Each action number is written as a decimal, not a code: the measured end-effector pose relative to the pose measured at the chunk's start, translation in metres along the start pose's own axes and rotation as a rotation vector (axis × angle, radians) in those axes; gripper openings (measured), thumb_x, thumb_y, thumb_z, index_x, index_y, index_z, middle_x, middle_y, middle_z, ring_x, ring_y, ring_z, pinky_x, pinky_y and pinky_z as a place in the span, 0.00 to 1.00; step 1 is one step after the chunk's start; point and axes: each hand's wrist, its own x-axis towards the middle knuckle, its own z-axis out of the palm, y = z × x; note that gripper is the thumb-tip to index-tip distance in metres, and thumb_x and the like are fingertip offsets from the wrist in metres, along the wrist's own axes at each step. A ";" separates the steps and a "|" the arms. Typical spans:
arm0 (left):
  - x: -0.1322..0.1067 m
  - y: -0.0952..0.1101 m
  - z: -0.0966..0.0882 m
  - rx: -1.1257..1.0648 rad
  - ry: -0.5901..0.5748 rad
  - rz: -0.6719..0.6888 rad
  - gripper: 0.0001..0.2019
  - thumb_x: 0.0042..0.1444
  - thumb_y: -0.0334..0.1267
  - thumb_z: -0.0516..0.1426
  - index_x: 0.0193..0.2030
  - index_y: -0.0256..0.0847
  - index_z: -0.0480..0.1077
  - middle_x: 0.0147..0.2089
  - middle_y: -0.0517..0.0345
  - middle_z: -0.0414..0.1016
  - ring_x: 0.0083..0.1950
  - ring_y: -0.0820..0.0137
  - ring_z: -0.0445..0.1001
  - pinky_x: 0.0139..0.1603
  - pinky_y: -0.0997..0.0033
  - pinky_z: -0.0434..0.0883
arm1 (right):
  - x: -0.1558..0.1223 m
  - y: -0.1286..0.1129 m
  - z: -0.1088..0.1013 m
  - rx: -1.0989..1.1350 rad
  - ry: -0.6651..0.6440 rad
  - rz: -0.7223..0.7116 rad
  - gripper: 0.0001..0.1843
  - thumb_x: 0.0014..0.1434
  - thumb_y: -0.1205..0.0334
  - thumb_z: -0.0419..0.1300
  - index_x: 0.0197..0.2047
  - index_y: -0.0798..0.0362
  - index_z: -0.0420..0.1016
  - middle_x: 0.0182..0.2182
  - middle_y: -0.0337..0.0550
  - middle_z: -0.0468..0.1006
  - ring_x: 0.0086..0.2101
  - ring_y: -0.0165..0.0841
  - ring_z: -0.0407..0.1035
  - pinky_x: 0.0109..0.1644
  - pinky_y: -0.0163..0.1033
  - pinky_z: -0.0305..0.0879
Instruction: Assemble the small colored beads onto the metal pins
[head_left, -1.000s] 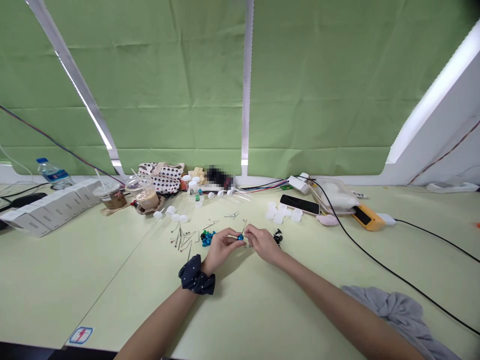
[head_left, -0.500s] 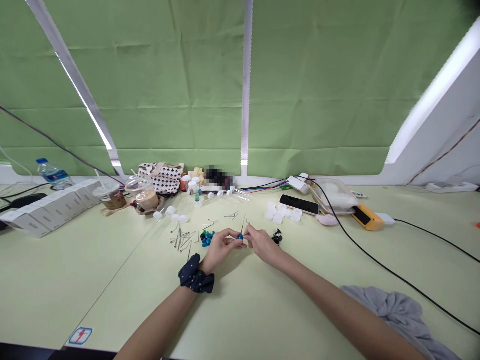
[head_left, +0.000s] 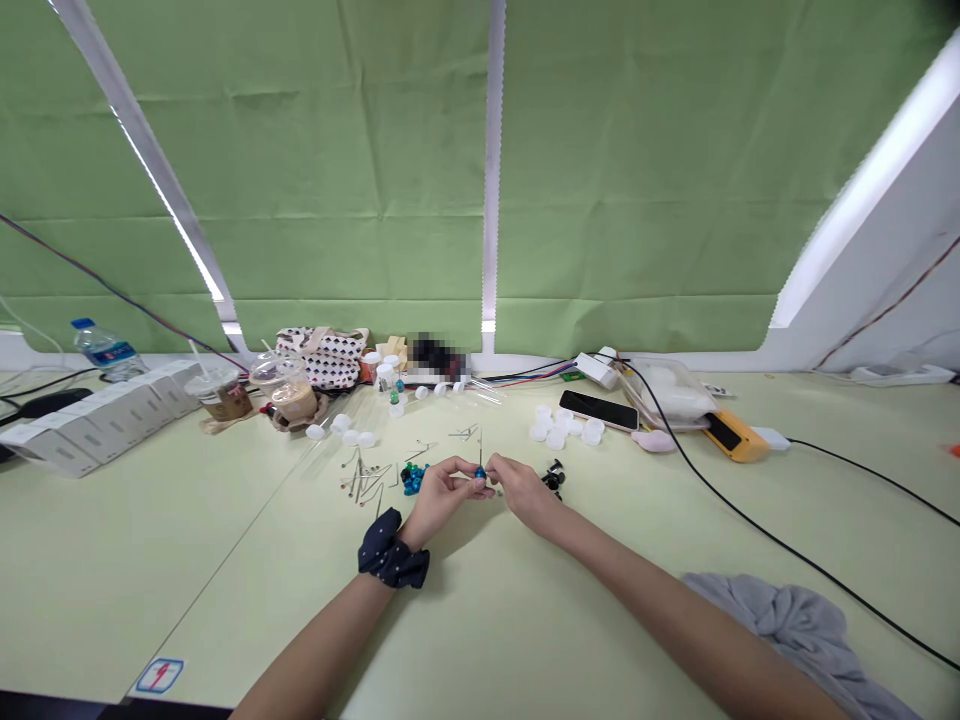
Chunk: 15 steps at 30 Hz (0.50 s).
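Observation:
My left hand [head_left: 441, 495], a dark scrunchie [head_left: 393, 550] on its wrist, pinches a small blue bead [head_left: 479, 472] at the fingertips. My right hand [head_left: 520, 490] meets it from the right and pinches a thin metal pin [head_left: 480, 447] that stands up from the bead. Both hands hover just above the pale green table [head_left: 225, 560]. A heap of blue and teal beads [head_left: 413, 475] lies just left of my left hand. Loose metal pins [head_left: 364, 478] are scattered further left. A few black beads [head_left: 554, 474] sit right of my right hand.
White caps [head_left: 564, 427] and a phone [head_left: 599, 408] lie behind the hands. Two drink cups [head_left: 255, 390], a patterned pouch [head_left: 321, 355], white boxes [head_left: 97, 418] and a water bottle [head_left: 105, 348] stand at the left. A black cable [head_left: 780, 540] crosses right, near grey cloth [head_left: 817, 625].
The pin in my right hand has swung from leaning right to standing nearly upright. Both hands stay together at the same spot.

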 end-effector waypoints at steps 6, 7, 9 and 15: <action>-0.002 -0.003 -0.001 0.112 -0.005 0.078 0.13 0.47 0.40 0.62 0.37 0.36 0.67 0.31 0.55 0.77 0.35 0.62 0.78 0.42 0.60 0.74 | 0.007 -0.004 -0.009 0.072 0.021 0.051 0.09 0.58 0.69 0.47 0.28 0.53 0.63 0.29 0.40 0.64 0.30 0.29 0.62 0.34 0.34 0.59; -0.002 -0.004 -0.001 0.137 -0.006 0.097 0.13 0.47 0.40 0.62 0.37 0.36 0.67 0.31 0.55 0.77 0.36 0.62 0.78 0.42 0.61 0.74 | 0.007 -0.004 -0.011 0.110 0.003 0.082 0.09 0.58 0.69 0.48 0.27 0.53 0.63 0.28 0.39 0.65 0.29 0.29 0.62 0.33 0.33 0.59; -0.002 -0.004 -0.002 0.206 -0.003 0.148 0.12 0.48 0.40 0.62 0.36 0.36 0.68 0.34 0.53 0.76 0.37 0.62 0.78 0.41 0.62 0.74 | 0.007 -0.002 -0.012 0.224 -0.059 0.171 0.10 0.59 0.66 0.48 0.27 0.53 0.64 0.25 0.37 0.65 0.23 0.27 0.61 0.27 0.32 0.57; -0.004 -0.002 -0.001 0.408 0.011 0.246 0.09 0.49 0.40 0.60 0.34 0.36 0.70 0.35 0.53 0.74 0.37 0.65 0.77 0.39 0.66 0.74 | 0.005 0.005 -0.011 0.349 -0.151 0.334 0.11 0.58 0.60 0.49 0.30 0.54 0.68 0.22 0.37 0.69 0.21 0.27 0.65 0.23 0.30 0.58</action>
